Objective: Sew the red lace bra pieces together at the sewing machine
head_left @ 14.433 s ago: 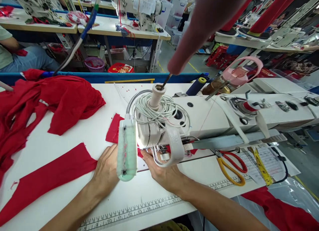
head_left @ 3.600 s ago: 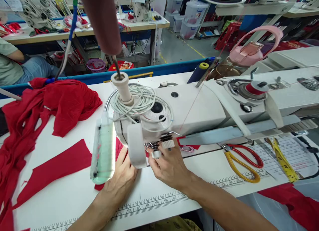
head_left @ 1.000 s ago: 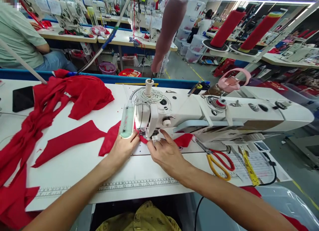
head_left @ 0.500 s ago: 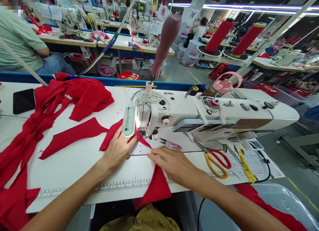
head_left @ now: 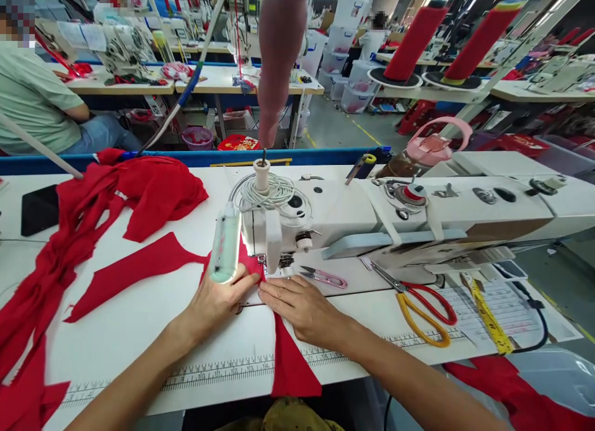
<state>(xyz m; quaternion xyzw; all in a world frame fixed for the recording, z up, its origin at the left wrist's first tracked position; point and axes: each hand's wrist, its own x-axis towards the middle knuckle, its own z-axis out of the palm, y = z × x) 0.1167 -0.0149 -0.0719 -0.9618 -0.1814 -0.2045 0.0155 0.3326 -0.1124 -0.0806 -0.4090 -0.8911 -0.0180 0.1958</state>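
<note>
The red cloth [head_left: 296, 368] lies by the sewing machine's [head_left: 320, 204] head, one end trailing toward six o'clock. Your left hand [head_left: 216, 301] at ten and right hand [head_left: 300, 307] at two touch it, fingers extended; any pinch I can't tell. It looks light, limp, easily puckered: hold its edges flat.

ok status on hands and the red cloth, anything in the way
Left hand and right hand on red cloth, just before machine. Cloth's tail reaches front edge of table. Snips close beyond right hand; lamp hides some cloth.
</note>
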